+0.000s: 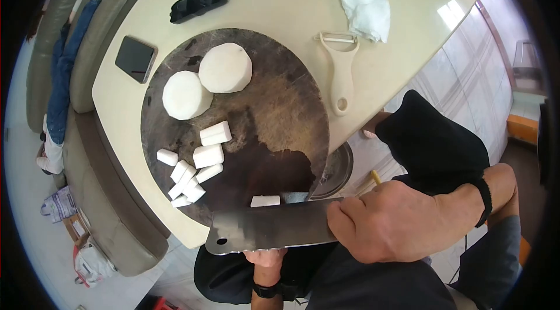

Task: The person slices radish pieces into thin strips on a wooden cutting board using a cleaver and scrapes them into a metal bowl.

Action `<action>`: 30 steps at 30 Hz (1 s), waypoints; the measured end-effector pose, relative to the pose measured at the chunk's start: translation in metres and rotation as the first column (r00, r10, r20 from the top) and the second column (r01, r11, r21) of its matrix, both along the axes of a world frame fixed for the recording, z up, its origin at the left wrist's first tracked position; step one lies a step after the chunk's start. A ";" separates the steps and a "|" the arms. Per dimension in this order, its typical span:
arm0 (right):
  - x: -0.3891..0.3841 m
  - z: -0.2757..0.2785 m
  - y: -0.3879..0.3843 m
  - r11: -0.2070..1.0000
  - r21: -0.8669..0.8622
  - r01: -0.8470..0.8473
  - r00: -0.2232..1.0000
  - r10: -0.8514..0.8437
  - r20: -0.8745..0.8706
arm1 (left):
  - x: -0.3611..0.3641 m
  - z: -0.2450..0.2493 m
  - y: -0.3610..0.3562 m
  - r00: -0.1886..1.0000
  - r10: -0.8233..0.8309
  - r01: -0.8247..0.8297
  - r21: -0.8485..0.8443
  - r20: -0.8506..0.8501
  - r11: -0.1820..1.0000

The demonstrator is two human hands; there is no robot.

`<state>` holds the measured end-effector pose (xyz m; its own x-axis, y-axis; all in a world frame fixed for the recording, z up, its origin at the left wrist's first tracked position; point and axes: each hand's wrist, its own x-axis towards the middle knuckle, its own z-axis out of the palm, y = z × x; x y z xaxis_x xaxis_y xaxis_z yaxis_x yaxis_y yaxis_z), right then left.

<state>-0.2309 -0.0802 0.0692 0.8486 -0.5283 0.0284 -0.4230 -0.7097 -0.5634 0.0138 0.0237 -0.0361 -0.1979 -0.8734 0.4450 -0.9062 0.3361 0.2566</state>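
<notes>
My right hand (396,222) grips the handle of a broad steel cleaver (268,229), its blade lying flat over the near edge of the round wooden cutting board (274,105). Only the fingertips of my left hand (265,257) show, under the blade; what they hold is hidden. One white chunk (265,201) lies just above the blade. Several more cut white pieces (195,167) sit at the board's left, and two large peeled white rounds (204,82) rest at its far left.
A cream peeler (339,73) lies right of the board, a crumpled white cloth (366,12) beyond it. A phone (135,59) and a black case (198,2) lie on the cream table's left. A metal bowl (335,173) sits below the table edge.
</notes>
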 end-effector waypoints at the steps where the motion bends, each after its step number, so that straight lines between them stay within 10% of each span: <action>1: 0.000 0.000 -0.001 1.000 0.009 0.004 1.000 -0.004 0.001 | 0.003 -0.003 0.003 1.000 -0.022 0.022 0.016 -0.006 1.000; 24: 0.024 -0.005 -0.024 0.951 0.302 -0.071 0.994 0.044 0.098 | -0.001 -0.002 0.004 0.972 0.098 -0.085 0.070 -0.212 0.994; 30: 0.032 -0.001 -0.024 0.962 0.274 -0.017 0.994 -0.014 0.111 | 0.003 -0.001 -0.002 0.999 0.009 -0.008 0.037 -0.035 0.999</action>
